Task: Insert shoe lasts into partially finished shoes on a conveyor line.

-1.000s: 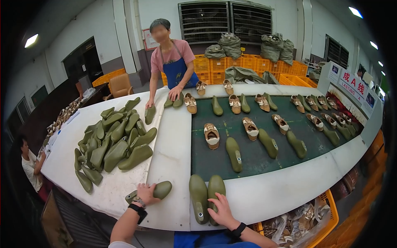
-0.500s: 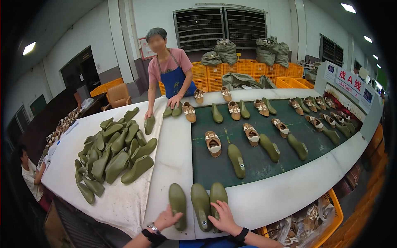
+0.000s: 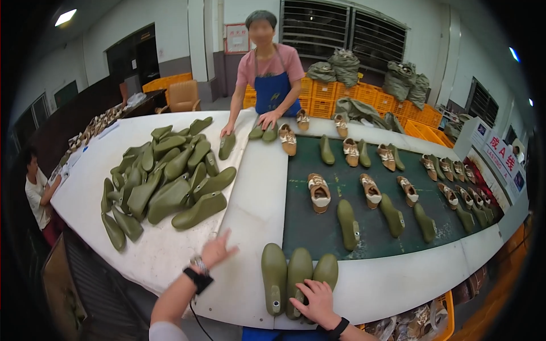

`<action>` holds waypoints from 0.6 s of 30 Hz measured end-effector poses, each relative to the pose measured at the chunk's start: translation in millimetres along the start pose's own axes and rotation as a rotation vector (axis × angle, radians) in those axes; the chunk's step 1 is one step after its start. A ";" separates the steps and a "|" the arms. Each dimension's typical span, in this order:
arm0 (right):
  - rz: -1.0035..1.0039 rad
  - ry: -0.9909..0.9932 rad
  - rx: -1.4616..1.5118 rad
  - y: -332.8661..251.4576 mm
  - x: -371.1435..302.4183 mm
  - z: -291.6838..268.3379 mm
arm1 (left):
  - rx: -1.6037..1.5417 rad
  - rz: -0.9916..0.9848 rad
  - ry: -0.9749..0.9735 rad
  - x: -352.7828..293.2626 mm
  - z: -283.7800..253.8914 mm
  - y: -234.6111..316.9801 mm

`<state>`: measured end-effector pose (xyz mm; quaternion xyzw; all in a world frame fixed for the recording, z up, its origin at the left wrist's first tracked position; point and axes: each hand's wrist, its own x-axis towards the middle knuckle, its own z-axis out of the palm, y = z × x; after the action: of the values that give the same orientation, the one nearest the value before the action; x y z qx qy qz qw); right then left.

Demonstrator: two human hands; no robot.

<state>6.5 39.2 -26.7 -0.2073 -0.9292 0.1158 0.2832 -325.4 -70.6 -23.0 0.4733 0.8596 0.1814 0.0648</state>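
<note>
Three green shoe lasts stand side by side near the front edge of the table: a left last (image 3: 273,275), a middle last (image 3: 300,264) and a right last (image 3: 326,267). My right hand (image 3: 316,302) grips the heel ends of the middle and right lasts, its thumb on the middle one. My left hand (image 3: 218,250) is held over the white surface with fingers stretched out and nothing in them. It is nearest to a large heap of green shoe lasts (image 3: 169,199), lying on a white cloth (image 3: 165,256) to the left.
A dark green conveyor belt (image 3: 307,238) carries rows of lasts and brown-and-white shoes (image 3: 319,193). Across the table a co-worker (image 3: 273,79) in a blue apron has both hands on lasts. An orange crate (image 3: 449,318) with wrapped shoes stands below at right. Another person (image 3: 41,190) is far left.
My left hand has let go of a last and moved up and left toward the heap. My right hand stays at the lasts. The whole view has shifted.
</note>
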 end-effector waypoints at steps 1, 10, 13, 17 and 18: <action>-0.011 -0.013 0.016 -1.7 0.8 1.2 | 0.047 0.062 0.183 18.3 -4.1 -31.4; 0.086 -0.076 0.079 -11.2 3.9 -10.5 | 0.016 -0.353 0.316 158.2 6.9 -118.8; 0.113 -0.071 0.072 -8.7 6.6 -8.1 | 0.097 -0.409 0.308 173.7 5.4 -101.7; 0.042 -0.069 0.039 -3.6 13.0 -7.1 | 0.133 -0.106 0.224 148.0 -6.0 -107.8; 0.040 -0.063 0.046 -5.0 13.2 -6.4 | 0.054 -0.050 0.220 136.1 -8.7 -108.1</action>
<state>-1.4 41.3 -13.5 -0.2153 -0.9304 0.1493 0.2564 -487.2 -11.3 -47.1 0.4304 0.8777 0.2072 -0.0382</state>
